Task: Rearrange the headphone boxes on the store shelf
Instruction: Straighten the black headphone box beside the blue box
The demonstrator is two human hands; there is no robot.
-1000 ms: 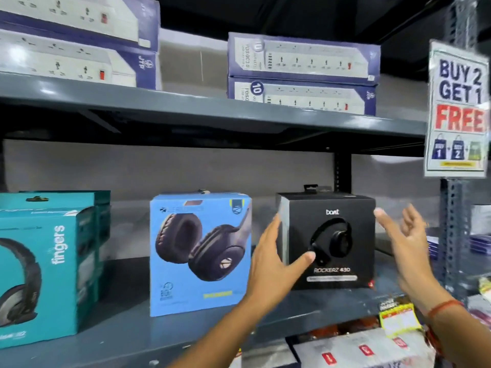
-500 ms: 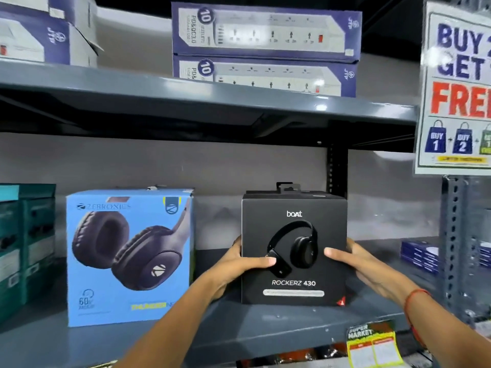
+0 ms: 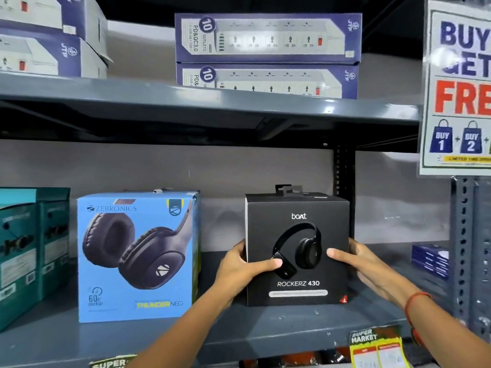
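Observation:
A black boat headphone box (image 3: 297, 208) stands upright on the grey shelf (image 3: 265, 330), right of centre. My left hand (image 3: 239, 269) clasps its left side with the thumb across the front. My right hand (image 3: 364, 264) clasps its right side the same way. To the left, apart from it, stands a light blue Zebronics headphone box (image 3: 135, 256). Teal headphone boxes (image 3: 29, 251) stand at the far left edge, partly cut off.
The upper shelf (image 3: 212, 102) hangs close above, loaded with purple power strip boxes (image 3: 268, 38). A black upright post (image 3: 344, 192) stands behind the black box. A "Buy 2 Get 1 Free" sign (image 3: 457, 86) and a grey rack post (image 3: 463, 251) are at right, with small blue boxes (image 3: 429, 258).
Both hands came in from open reach and closed on the sides of the black box. In the last half second the grip and the box hardly shifted.

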